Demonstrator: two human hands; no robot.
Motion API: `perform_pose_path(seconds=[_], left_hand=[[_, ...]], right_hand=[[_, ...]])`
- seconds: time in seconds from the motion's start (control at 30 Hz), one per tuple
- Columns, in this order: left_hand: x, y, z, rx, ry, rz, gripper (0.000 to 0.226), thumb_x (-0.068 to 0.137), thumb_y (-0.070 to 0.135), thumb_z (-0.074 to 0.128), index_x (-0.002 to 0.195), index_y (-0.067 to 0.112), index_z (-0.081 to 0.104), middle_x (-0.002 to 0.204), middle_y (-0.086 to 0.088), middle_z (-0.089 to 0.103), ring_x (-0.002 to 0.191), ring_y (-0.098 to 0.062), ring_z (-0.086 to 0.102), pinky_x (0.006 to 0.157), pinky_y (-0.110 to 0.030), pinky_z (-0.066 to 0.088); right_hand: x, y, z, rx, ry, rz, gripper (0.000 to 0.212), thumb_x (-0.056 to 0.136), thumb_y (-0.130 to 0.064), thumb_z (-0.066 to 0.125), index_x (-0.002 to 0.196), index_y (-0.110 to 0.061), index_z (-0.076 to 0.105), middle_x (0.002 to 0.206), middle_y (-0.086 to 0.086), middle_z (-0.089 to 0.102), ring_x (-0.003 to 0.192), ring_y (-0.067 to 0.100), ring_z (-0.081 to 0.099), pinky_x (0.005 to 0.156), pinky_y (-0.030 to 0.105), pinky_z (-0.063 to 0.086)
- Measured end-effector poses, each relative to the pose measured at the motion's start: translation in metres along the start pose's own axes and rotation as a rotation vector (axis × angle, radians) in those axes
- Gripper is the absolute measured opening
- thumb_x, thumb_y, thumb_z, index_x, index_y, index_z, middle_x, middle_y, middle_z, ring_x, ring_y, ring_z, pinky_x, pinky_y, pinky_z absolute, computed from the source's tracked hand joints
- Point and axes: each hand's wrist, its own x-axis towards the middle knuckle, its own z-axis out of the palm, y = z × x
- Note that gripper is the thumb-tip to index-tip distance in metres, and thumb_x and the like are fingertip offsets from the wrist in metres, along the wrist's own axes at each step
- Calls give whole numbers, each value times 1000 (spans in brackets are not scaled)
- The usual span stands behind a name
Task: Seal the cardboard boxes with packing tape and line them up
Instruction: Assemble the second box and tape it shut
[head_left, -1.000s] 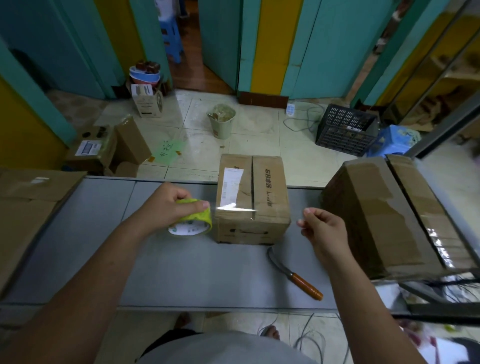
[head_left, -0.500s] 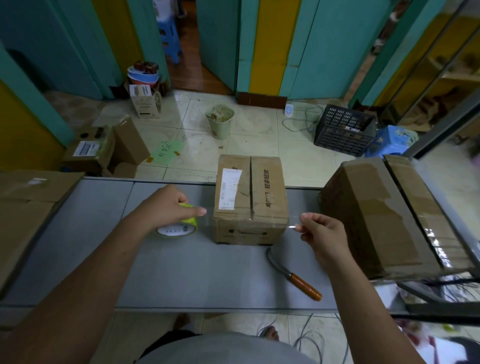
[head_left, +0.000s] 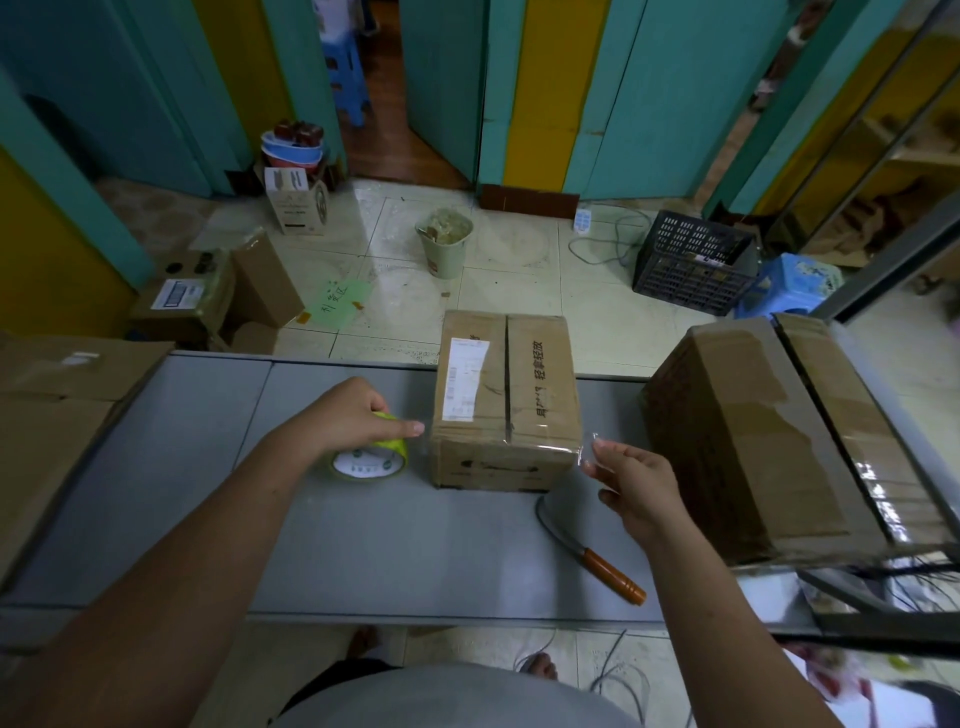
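A small cardboard box (head_left: 506, 395) with a white label stands on the grey table (head_left: 415, 545), its top flaps closed along a middle seam. My left hand (head_left: 358, 415) grips a yellow-green roll of clear tape (head_left: 370, 460) just left of the box. A clear strip of tape (head_left: 519, 444) stretches from the roll across the box's near top edge to my right hand (head_left: 631, 480), which pinches its free end right of the box. A larger box (head_left: 774, 441), taped along its top, sits at the table's right end.
A knife with an orange handle (head_left: 597, 553) lies on the table in front of the small box. Flattened cardboard (head_left: 57, 410) rests at the left. On the floor beyond are a bin (head_left: 445, 241), a black crate (head_left: 693, 260), a blue stool (head_left: 792, 286) and open boxes (head_left: 208, 296).
Both hands have lowered toward the table. The tape strip, first held above the box's front, now lies across its near top edge, and the roll has sunk to the tabletop.
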Motion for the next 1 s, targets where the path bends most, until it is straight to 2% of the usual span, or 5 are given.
perform_pose_path(seconds=[0.4, 0.53, 0.73, 0.87, 1.0], left_hand=[[6, -15, 25, -94, 30, 63, 70, 80, 69, 79, 73, 0, 67, 60, -2, 50, 58, -14, 48, 62, -33, 34], [2, -18, 36, -153, 60, 53, 47, 91, 55, 78, 73, 11, 74, 57, 4, 59, 54, -8, 56, 59, -27, 41], [-12, -4, 80, -276, 99, -26, 58, 93, 56, 76, 66, 6, 66, 52, 6, 52, 47, -5, 50, 47, -21, 34], [-25, 17, 109, -331, 69, -77, 59, 93, 60, 74, 55, 22, 48, 49, 8, 40, 46, -7, 41, 46, -23, 29], [-32, 38, 122, -371, 144, -93, 58, 96, 55, 72, 59, 20, 46, 54, 0, 36, 51, -12, 39, 52, -30, 26]], right_hand=[[0, 8, 15, 306, -224, 393, 25, 93, -37, 73, 113, -24, 79, 94, -4, 77, 87, 14, 57, 77, 31, 39], [2, 16, 24, 497, -177, 466, 26, 84, -38, 83, 104, -21, 84, 107, 4, 74, 90, 18, 59, 77, 31, 46], [30, -5, 32, 754, -109, 558, 22, 82, -37, 88, 81, -14, 87, 113, 2, 68, 101, 18, 63, 91, 27, 54], [53, -33, 45, 734, -44, 538, 49, 78, -32, 92, 118, -11, 74, 122, 3, 70, 110, 22, 68, 84, 37, 60], [58, -50, 58, 522, -49, 350, 46, 83, -34, 87, 122, -15, 72, 120, 3, 75, 111, 24, 71, 90, 38, 62]])
